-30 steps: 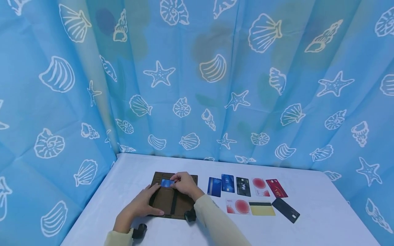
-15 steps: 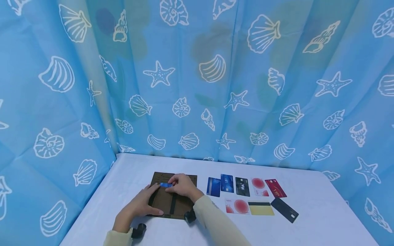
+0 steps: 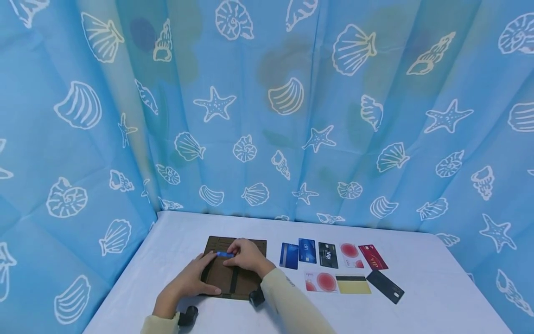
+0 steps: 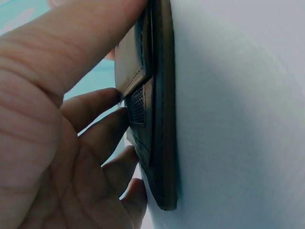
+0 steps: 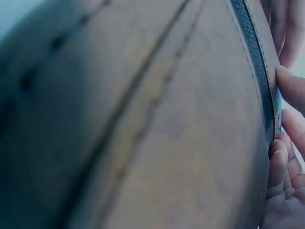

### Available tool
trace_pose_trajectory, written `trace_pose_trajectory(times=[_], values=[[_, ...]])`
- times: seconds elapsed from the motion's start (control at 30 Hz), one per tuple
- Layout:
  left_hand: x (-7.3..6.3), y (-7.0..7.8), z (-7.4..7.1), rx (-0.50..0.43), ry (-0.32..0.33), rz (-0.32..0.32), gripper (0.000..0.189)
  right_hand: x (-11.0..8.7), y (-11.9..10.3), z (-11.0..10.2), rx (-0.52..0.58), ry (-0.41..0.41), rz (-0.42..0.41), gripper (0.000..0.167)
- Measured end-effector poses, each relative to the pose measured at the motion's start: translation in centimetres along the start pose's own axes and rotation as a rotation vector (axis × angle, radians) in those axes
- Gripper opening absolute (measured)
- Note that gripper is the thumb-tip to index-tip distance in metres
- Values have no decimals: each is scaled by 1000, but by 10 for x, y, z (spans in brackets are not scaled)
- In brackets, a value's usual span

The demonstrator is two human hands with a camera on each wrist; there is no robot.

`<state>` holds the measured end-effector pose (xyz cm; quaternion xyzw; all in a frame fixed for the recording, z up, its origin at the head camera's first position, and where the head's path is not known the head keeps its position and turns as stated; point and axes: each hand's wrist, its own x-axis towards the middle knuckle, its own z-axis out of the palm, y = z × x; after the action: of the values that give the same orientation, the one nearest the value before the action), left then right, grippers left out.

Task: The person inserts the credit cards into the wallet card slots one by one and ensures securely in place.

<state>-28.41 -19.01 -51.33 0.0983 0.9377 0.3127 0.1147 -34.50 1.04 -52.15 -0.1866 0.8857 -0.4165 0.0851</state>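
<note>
Now the blue card [image 3: 224, 254] is slipping lower: just a thin strip shows, where a second ago a much broader band of it stood out of the brown wallet [image 3: 219, 276]. So it looks to be most of the way into its slot in the wallet's left half, though the pictures don't show whether it has reached the bottom. Over on its right end, the right hand [image 3: 249, 256] has edged nearer along with it, forefinger and thumb bent in to pinch that end; whether the thumb's tip truly meets the card, I can't tell. Meanwhile the left hand [image 3: 189, 278] is steady as before, fingers and thumb well apart, forefinger by the strip's left end, thumb resting on the wallet's near edge; the left wrist view has its other fingertips against the leather at the left. The wallet lies spread flat on the white table [image 3: 438, 273], dark strap [image 3: 234, 280] down its middle, and it hasn't visibly budged, so that left hand seems to be bracing it well. Off to the right, eight loose cards wait in two rows, from the striped blue card [image 3: 289, 255] at far left to the plain black card [image 3: 385, 286] at near right, all apparently untouched.
</note>
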Motion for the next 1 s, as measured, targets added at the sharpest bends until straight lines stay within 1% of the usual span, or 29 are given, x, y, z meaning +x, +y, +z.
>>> trace_pose_trajectory(times=[0.3,0.43,0.5,0.63,0.8,1.0], values=[[1,-2,1,-21,-8,-6,104,-5,-6,0,25,-1,26,22],[1,-2,1,-21,-6,-11,104,-6,-9,-1,17,4,29,22],[1,-1,1,-17,-2,-14,104,-6,-9,-1,11,6,30,22],[7,5,-2,-15,7,-7,103,-3,-9,-8,4,10,23,22],[11,9,-3,-15,18,18,102,0,-7,-12,-15,39,-5,22],[4,4,1,-9,-18,-34,103,-5,-2,-1,-26,3,-19,23]])
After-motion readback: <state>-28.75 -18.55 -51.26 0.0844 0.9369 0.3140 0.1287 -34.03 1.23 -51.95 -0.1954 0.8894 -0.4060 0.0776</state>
